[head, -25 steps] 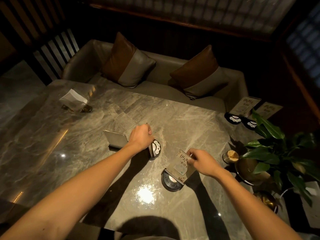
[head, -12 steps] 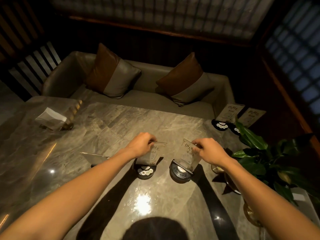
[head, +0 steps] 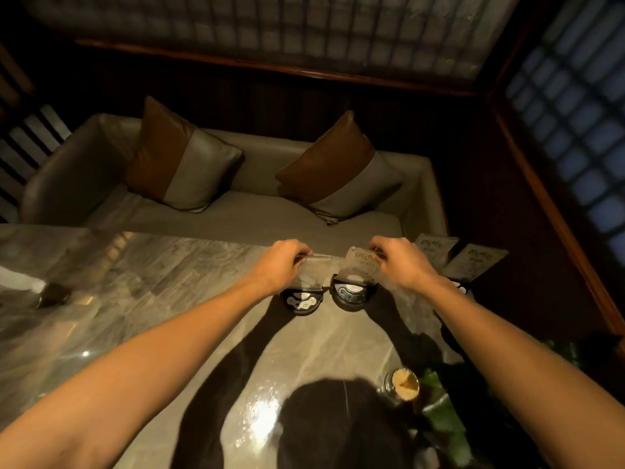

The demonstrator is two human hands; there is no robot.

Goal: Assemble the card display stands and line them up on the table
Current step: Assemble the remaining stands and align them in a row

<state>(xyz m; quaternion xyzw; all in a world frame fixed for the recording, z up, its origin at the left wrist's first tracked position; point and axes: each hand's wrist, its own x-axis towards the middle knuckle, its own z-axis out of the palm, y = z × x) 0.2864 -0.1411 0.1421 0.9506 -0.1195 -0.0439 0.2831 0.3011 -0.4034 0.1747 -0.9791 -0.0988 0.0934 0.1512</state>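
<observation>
two clear acrylic card stands on round black bases, left stand [head: 303, 288] and right stand [head: 355, 282], are held at centre frame, side by side near the marble table's [head: 152, 282] far edge; each top edge is pinched by the left hand [head: 283, 262] and right hand [head: 396, 262]. two finished stands [head: 473, 262] are seen further right, the row's axis running left–right.

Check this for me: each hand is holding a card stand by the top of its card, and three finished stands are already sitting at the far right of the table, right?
Not quite. The head view shows two finished stands at the far right, not three. The rest holds: the left hand and right hand each grip a card stand by the card's top.
</observation>
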